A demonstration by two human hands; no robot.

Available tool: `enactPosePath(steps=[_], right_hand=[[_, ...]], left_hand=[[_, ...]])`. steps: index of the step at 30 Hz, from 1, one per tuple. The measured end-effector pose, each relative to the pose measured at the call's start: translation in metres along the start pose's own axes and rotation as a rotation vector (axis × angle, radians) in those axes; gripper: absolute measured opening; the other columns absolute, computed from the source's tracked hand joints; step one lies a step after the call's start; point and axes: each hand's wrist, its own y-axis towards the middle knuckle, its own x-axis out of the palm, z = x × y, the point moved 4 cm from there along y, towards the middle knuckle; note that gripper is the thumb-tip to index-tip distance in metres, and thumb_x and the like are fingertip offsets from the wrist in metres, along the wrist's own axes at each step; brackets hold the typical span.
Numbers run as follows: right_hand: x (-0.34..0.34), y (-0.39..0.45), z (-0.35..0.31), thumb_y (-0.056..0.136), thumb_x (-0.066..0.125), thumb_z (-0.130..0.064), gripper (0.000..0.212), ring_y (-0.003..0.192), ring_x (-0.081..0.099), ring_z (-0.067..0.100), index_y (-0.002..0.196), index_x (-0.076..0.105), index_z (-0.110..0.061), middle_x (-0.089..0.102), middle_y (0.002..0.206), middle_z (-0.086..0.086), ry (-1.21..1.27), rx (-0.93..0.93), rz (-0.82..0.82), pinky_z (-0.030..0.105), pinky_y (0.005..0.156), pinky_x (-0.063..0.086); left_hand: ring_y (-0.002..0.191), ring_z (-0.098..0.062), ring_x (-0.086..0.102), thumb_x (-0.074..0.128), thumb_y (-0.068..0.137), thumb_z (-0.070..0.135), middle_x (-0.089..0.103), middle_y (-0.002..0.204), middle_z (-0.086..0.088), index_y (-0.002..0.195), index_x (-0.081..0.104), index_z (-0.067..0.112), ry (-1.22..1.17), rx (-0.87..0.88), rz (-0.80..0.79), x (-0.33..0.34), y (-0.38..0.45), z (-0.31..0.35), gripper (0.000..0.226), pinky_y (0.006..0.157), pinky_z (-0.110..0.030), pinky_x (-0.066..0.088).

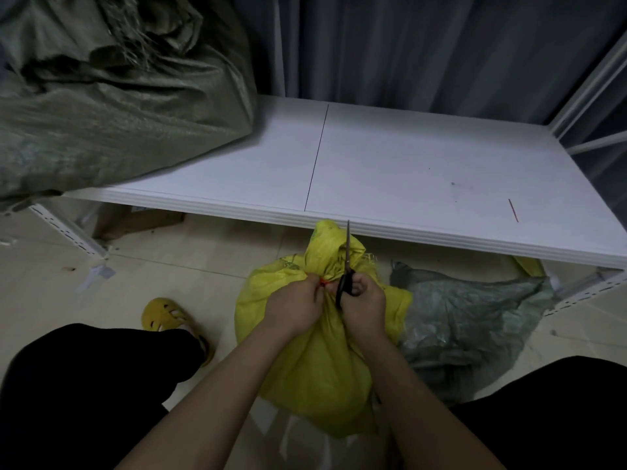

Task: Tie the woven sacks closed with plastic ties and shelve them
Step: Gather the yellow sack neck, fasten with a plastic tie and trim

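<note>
- Left hand [294, 300] pinching red tie [323, 282] at gathered neck of yellow sack [319, 361], standing on floor before shelf [390, 164].
- Right hand [364, 300] gripping scissors [346, 266], blades pointing up.
- Green sack [112, 106] lying on shelf, left end.

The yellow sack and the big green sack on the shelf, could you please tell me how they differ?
The yellow sack stands on the floor; the green sack lies on the white shelf. The yellow one is gripped at its gathered neck by the left hand and the right hand, which also holds scissors; the green one is untouched and looks bulkier. Both are woven.
</note>
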Motion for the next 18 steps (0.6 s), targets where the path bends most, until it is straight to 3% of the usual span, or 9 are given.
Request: enactPosePath(steps=[9, 15, 18], right_hand=[[-0.007, 0.0, -0.004, 0.066, 0.083, -0.004, 0.028, 0.057, 0.056, -0.003, 0.072, 0.058, -0.014, 0.061, 0.066, -0.004, 0.053, 0.046, -0.032, 0.008, 0.051, 0.044], [-0.002, -0.007, -0.001, 0.067, 0.084, -0.012, 0.028, 0.065, 0.057, 0.008, 0.072, 0.056, -0.017, 0.061, 0.068, -0.004, -0.015, 0.093, -0.063, 0.019, 0.057, 0.044], [-0.007, -0.017, -0.006, 0.073, 0.08, -0.019, 0.026, 0.059, 0.053, -0.002, 0.07, 0.055, -0.02, 0.057, 0.064, -0.009, -0.054, 0.006, -0.042, 0.013, 0.055, 0.041]], left_hand=[[0.082, -0.027, 0.06, 0.037, 0.099, 0.031, 0.065, 0.088, -0.009, 0.097, 0.052, 0.016, -0.184, 0.074, 0.053, 0.002, -0.013, -0.004, 0.021, 0.062, -0.034, 0.039], [0.081, -0.026, 0.06, 0.035, 0.1, 0.033, 0.065, 0.088, -0.007, 0.098, 0.051, 0.018, -0.185, 0.048, 0.063, 0.003, -0.023, -0.011, 0.022, 0.063, -0.035, 0.042], [0.081, -0.025, 0.057, 0.036, 0.099, 0.029, 0.061, 0.087, -0.008, 0.095, 0.051, 0.013, -0.208, 0.037, 0.079, 0.005, -0.025, -0.016, 0.023, 0.067, -0.037, 0.042]])
